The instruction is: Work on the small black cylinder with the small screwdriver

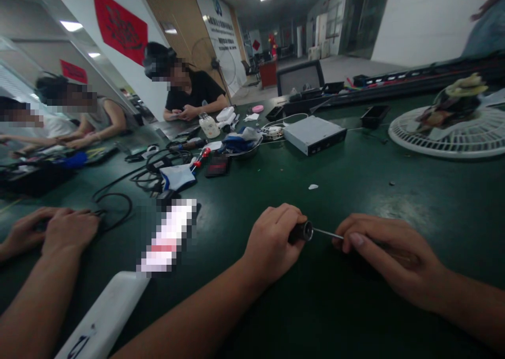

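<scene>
where tube (301,231) ends, shaft (327,233) seemingly begins

Nearer than the optical drive (314,134): dark cylinder (303,231) mostly hidden by left hand (274,240); only its round end shows. Right hand (389,251) covers much of the screwdriver (327,233) handle; whether the tip touches the cylinder, can't tell. Nearer and left of drive: phone (169,238), screen pixelated, unreadable; white casing (104,314) cut off by bottom edge. Right of drive: fan grille (414,139), clipped at picture's edge. Nearer and right: dark speck (392,183), too small to identify.
</scene>
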{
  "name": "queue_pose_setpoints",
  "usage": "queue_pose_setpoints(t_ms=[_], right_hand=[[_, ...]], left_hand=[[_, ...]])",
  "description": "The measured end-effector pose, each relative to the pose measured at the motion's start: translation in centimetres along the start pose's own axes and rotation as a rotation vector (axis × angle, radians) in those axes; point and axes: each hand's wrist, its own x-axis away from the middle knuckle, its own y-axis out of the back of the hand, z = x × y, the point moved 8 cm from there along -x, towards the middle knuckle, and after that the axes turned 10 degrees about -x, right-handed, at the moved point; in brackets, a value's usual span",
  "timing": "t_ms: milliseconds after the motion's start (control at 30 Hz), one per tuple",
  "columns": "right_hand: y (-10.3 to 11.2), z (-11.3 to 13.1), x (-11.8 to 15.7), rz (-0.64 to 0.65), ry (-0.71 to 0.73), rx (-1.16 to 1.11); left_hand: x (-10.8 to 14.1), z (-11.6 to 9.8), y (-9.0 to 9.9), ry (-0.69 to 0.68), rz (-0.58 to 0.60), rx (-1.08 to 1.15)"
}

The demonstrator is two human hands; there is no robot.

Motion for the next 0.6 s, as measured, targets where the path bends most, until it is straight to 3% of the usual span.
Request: queue_pose_setpoints(t_ms=[200,400,600], right_hand=[[-1.1,0.5,0.0,0.166,0.032,-0.036],[-0.2,0.1,0.0,0.018,-0.010,0.017],[-0.8,0.2,-0.1,0.130,-0.007,-0.045]], left_hand=[[0.0,0.3,0.3,0.045,-0.035,0.037],[-0.2,0.3,0.3,0.043,-0.020,0.026],[-0.1,0.3,0.3,0.036,-0.030,0.046]])
